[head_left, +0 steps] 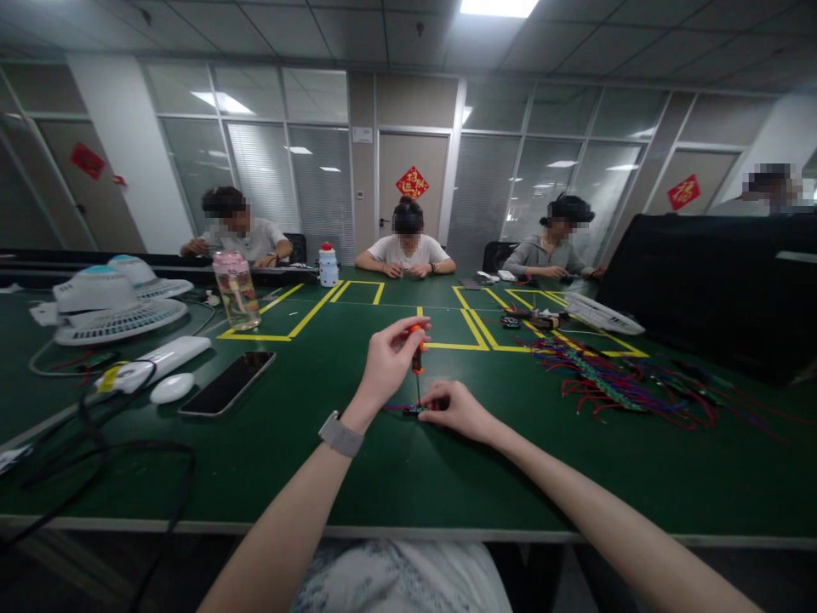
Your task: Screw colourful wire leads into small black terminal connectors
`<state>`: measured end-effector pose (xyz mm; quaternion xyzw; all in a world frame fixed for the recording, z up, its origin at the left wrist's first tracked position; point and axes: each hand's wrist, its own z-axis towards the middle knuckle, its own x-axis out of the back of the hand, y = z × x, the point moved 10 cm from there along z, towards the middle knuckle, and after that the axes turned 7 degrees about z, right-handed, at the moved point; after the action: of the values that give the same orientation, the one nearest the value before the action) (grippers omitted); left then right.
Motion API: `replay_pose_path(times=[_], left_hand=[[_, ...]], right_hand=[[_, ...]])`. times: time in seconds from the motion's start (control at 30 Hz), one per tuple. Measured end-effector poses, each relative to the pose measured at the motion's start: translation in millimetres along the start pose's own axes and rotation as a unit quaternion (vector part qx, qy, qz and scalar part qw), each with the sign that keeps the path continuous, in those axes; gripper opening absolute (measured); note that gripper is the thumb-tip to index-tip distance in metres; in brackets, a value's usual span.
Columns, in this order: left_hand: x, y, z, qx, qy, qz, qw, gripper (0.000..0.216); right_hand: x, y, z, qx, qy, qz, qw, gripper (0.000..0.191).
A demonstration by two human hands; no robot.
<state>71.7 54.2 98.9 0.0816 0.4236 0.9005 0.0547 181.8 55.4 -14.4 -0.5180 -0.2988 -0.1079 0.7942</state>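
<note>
My left hand (391, 362) is closed round the orange handle of a small screwdriver (417, 358), held upright with its tip down on a small dark part (416, 409) lying on the green table (396, 477). My right hand (456, 409) rests on the table with its fingers pinched on that small part, holding it in place. A grey watch is on my left wrist. Thin coloured wires run out of the part to the left.
A black phone (228, 383), a white mouse (171, 388) and a white device with cables lie to the left. Two white fans (115, 311) and a clear bottle (236, 291) stand further back. A heap of red and blue wires (613, 383) lies right. Three people sit across.
</note>
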Motion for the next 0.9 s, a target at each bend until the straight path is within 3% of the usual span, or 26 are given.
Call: replay_pose_path(times=[0.27, 0.37, 0.5, 0.77, 0.9], left_hand=[[3, 15, -10, -0.08, 0.052, 0.148, 0.984, 0.021], [-2, 12, -7, -0.076, 0.026, 0.1, 0.992, 0.027], [-3, -8, 1, 0.002, -0.003, -0.017, 1.0, 0.03], [13, 1, -1, -0.047, 0.069, 0.112, 0.99, 0.022], [5, -1, 1, -0.042, 0.034, 0.057, 0.997, 0.028]], right_hand=[[6, 2, -4, 0.011, -0.017, 0.008, 1.0, 0.016], [5, 2, -4, 0.014, -0.015, 0.012, 1.0, 0.017], [5, 1, -3, 0.016, -0.015, 0.003, 1.0, 0.016], [7, 2, 0, 0.016, 0.009, -0.016, 1.0, 0.018], [8, 6, 2, 0.004, 0.02, -0.029, 0.999, 0.018]])
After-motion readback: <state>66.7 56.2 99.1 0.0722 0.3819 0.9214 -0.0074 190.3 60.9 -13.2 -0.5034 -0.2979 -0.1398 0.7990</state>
